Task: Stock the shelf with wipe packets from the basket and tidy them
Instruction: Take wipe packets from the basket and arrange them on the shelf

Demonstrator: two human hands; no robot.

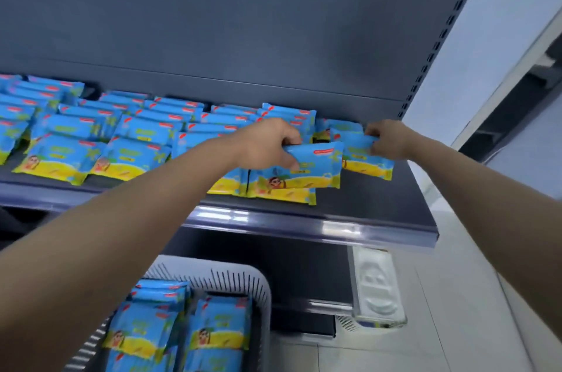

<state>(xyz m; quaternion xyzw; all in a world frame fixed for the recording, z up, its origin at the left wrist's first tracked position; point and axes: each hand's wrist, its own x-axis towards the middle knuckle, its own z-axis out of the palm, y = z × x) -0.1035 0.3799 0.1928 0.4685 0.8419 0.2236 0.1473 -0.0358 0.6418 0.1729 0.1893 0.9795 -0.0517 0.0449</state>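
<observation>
Wipe packets [91,134], blue and yellow, lie in overlapping rows across the dark shelf [380,204], from its far left to near its right end. The left hand [267,143] reaches up and grips a raised packet [316,164] by its left end, with the fingers [289,140] curled over the top edge and the thumb beneath. This packet is tilted above the near row and overlaps the ones below it. Just to its right, the right hand [389,140] pinches the upper right edge of an end packet [365,161], the last in the row, which is partly tucked behind the raised packet. The two hands are near each other but apart. Below the shelf and nearer, a grey slotted basket [261,286] holds spare packets [213,332] in two stacks. Right of the basket, under the shelf's front lip, sits a white moulded pack [377,286], beside the pale tiled floor [450,326].
</observation>
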